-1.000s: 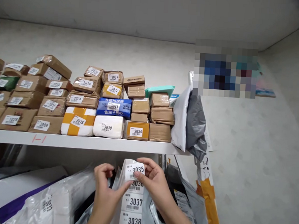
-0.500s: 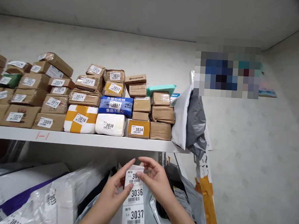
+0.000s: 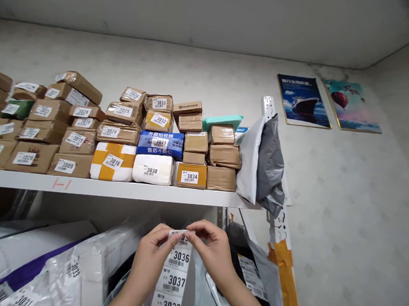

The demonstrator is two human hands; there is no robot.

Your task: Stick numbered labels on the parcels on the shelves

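A strip of white number labels (image 3: 173,276) hangs in front of me, showing 3036, 3037 and 3038. My left hand (image 3: 151,260) pinches the strip's top left corner. My right hand (image 3: 212,252) pinches the top label, numbered 303-something, from the right. Both hands are closed on the strip's upper end, just below the white shelf (image 3: 119,190). Above them stands the parcel marked 3034 (image 3: 191,175), with unlabelled brown parcels (image 3: 221,178) beside it.
The shelf holds several stacked, numbered cardboard parcels (image 3: 70,138), plus white and grey poly bags (image 3: 264,163) leaning at its right end. Large plastic-wrapped packages (image 3: 62,269) fill the space below. Two posters (image 3: 304,101) hang on the wall at right.
Both hands sank slightly and closed in on the top label, which is now folded over and mostly hidden by the fingers. The strip slid down so that 3038 shows again.
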